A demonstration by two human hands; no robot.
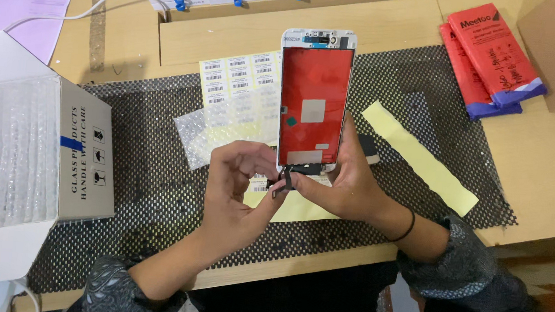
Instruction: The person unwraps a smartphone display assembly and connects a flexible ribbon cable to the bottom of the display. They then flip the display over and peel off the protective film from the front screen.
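Your left hand (238, 179) pinches black flex cables (292, 175) beneath the red-backed white phone screen panel (313, 99); your right hand (342, 182), at 3 o'clock, grips its lower edge.

Even, fairly bright indoor light falls from above, leaving only soft, short shadows under the left hand (238, 186) and right hand (345, 182) on the black perforated rubber mat (148, 185). The glossy red plastic pouches (494, 54) and the clear bubble wrap in the open white cardboard box (17, 153) catch mild pale glare. Focus is sharp mid-frame, with slight softness and wide-angle bending toward the edges.
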